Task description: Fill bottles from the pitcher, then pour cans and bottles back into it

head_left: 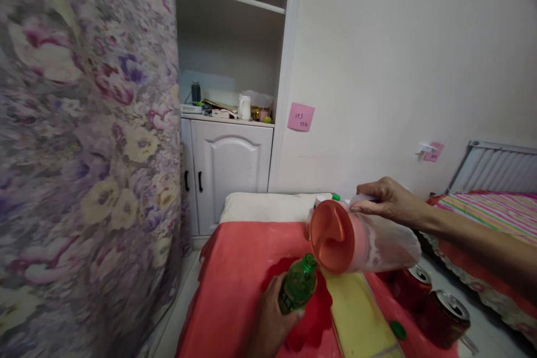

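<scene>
My left hand (271, 316) is closed around a small green bottle (297, 288), its uncapped mouth pointing up and a little right. Below the bottle lies a red dish with a scalloped rim (325, 321). My right hand (388, 201) grips the handle of a clear plastic pitcher (392, 246), which is tipped on its side. The pitcher's orange lid (333, 238) faces left, with its lower edge close to the bottle mouth. Whether lid and bottle touch, or any liquid flows, I cannot tell. A green bottle cap (397, 330) lies to the right.
A yellow flat board or book (356, 313) lies on the red tablecloth (239, 274). Soda cans (444, 319) stand at the right edge. Behind the pitcher, a container with a green top (336, 197) is partly hidden. A floral curtain (92, 151) hangs left; a bed (495, 207) stands right.
</scene>
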`<state>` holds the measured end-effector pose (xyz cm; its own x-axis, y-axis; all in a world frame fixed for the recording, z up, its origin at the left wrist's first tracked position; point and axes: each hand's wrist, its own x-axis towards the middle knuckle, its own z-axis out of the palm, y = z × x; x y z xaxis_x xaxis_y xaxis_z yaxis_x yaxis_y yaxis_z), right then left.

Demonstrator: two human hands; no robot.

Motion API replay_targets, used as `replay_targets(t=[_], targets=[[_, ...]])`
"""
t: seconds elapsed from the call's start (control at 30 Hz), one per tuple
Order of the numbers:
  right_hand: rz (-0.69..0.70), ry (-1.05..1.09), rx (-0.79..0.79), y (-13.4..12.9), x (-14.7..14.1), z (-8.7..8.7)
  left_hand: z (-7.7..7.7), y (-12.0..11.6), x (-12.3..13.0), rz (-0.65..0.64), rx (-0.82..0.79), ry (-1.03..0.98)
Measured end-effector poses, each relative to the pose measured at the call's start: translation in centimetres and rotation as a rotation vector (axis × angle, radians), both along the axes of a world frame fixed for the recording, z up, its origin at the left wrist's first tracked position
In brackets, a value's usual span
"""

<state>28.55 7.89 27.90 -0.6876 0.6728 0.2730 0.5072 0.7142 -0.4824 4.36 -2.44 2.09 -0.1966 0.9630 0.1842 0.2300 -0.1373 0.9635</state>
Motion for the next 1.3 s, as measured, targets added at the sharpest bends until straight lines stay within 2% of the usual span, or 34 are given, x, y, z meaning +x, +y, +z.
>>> replay_targets(t=[0.63, 0.77, 0.93, 1.3], targets=[[0.000, -0.056, 0.034, 0.10, -0.02, 0.29, -0.01, 0.06, -0.05, 0.013, 0.013, 0.012], [-0.008, -0.065, 0.053, 0.10, 0.00, 0.33, 0.00, 0.09, -0.10, 0.050, 0.013, 0.022], [-0.012, -0.058, 0.047, 0.02, -0.03, 0.42, 0.18, -0.03, -0.05, -0.003, -0.009, 0.036], [-0.005, -0.057, 0.027, -0.03, -0.15, 0.46, 0.05, 0.08, -0.04, 0.000, -0.046, 0.044]])
